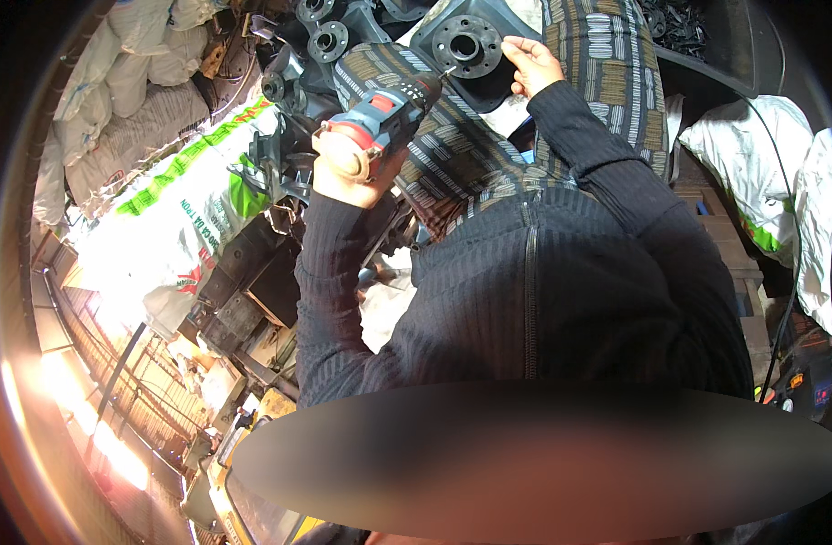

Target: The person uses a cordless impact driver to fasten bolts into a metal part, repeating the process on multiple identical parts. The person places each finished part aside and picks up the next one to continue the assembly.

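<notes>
My left hand (348, 177) is wrapped round the grip of a grey-blue and red cordless drill (386, 113). The bit points up and right, with its tip at the lower left rim of a round dark flange (468, 47). A ring of small holes surrounds the raised centre hub of this flange, which sits on a black square-shaped part (484, 89) between my knees. At the flange's right edge, the fingers of my right hand (536, 65) are pinched together. Whatever lies between those fingertips is too small to make out.
Several similar black flanged parts (328, 42) are heaped beyond my left knee. White sacks (193, 213) with green print stand at the left, more white sacks (757, 150) at the right. A dark container (679, 32) of small black pieces is at the upper right; a black cable (787, 227) hangs below.
</notes>
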